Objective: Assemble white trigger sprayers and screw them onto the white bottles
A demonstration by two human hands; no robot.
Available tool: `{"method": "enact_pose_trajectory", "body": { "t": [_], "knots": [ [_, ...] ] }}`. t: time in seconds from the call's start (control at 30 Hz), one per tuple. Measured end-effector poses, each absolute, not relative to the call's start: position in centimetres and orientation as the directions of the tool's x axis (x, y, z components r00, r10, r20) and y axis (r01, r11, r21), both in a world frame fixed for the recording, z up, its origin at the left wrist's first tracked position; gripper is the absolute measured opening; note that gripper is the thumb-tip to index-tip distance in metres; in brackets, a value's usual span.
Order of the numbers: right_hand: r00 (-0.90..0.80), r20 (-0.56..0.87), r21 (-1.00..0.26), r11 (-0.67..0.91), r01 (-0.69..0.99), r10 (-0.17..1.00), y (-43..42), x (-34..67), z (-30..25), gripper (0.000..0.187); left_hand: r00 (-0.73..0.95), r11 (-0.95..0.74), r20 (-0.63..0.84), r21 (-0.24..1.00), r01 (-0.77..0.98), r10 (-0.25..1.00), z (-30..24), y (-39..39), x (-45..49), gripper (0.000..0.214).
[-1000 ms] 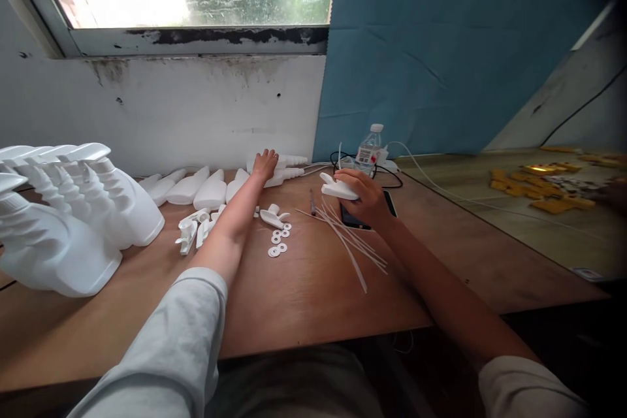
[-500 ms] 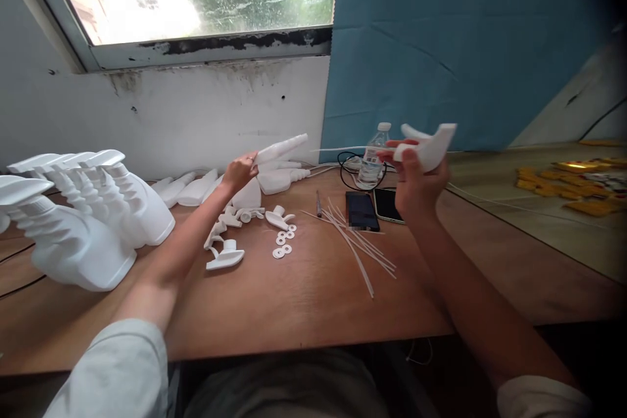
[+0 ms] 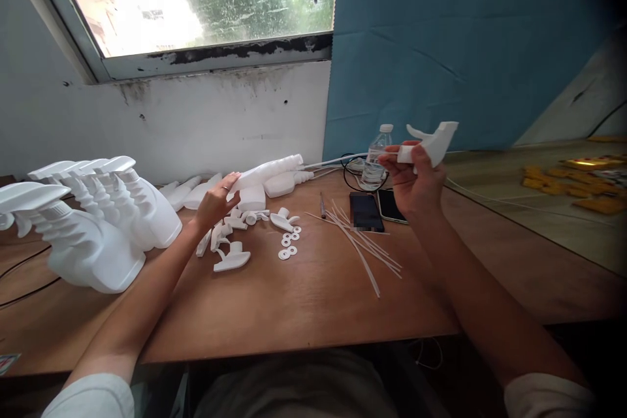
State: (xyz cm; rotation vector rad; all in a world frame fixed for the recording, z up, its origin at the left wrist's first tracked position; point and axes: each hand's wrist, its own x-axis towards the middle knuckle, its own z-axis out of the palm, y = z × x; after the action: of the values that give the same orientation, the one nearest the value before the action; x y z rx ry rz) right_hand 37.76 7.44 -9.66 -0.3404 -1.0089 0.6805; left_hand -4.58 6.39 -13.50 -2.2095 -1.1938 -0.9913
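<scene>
Left hand [image 3: 215,199]: fingers closed on a white bottle [image 3: 267,173], lifted off the counter [image 3: 304,300], neck pointing to 3 o'clock.
Right hand [image 3: 414,183]: raised, gripping a white trigger sprayer head [image 3: 434,140]; its thin dip tube [image 3: 337,160] runs toward 9 o'clock, its tip near the bottle's neck.
Below the left hand: loose sprayer heads [image 3: 230,258]; white washers [image 3: 289,245] at their 3 o'clock.
Spare tubes [image 3: 365,248] and two phones [image 3: 375,209] below the right hand.
Finished spray bottles [image 3: 98,222] at far 9 o'clock.
</scene>
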Motion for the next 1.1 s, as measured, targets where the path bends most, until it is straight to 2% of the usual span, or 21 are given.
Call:
{"method": "enact_pose_trajectory", "body": {
  "t": [0.2,0.3,0.4,0.57,0.73,0.9,1.0,1.1],
  "knots": [
    [0.25,0.69,-0.583,0.726,-0.365,0.679,6.4,36.8,-8.6,0.028,0.42,-0.601,0.771,-0.06,0.797,0.479,-12.9,4.4,-3.3,0.045],
    [0.344,0.667,-0.511,0.742,-0.435,0.661,5.2,37.1,-7.0,0.028,0.425,-0.61,0.775,-0.064,0.79,0.469,-13.0,3.8,-3.6,0.045],
    [0.446,0.611,-0.448,0.75,-0.487,0.654,4.4,37.9,-5.8,0.022,0.378,-0.574,0.771,-0.02,0.819,0.513,-13.5,3.8,-4.6,0.044],
    [0.502,0.519,-0.464,0.722,-0.514,0.691,4.3,38.6,-5.8,0.015,0.355,-0.574,0.769,0.019,0.819,0.532,-14.1,4.1,-5.7,0.044],
    [0.493,0.555,-0.475,0.742,-0.473,0.67,4.7,38.6,-6.4,0.013,0.372,-0.587,0.766,0.009,0.81,0.525,-14.3,4.0,-5.5,0.045],
    [0.328,0.669,-0.523,0.736,-0.43,0.667,4.9,37.4,-7.1,0.03,0.38,-0.633,0.746,0.071,0.771,0.546,-14.5,3.2,-3.8,0.045],
    [0.13,0.714,-0.592,0.692,-0.414,0.688,4.5,35.8,-7.4,0.032,0.344,-0.644,0.708,0.204,0.737,0.617,-14.9,2.2,-1.6,0.045],
    [-0.048,0.741,-0.644,0.69,-0.332,0.669,3.8,34.4,-7.6,0.03,0.308,-0.625,0.622,0.387,0.678,0.72,-15.6,0.8,1.2,0.049]
  ]
}}
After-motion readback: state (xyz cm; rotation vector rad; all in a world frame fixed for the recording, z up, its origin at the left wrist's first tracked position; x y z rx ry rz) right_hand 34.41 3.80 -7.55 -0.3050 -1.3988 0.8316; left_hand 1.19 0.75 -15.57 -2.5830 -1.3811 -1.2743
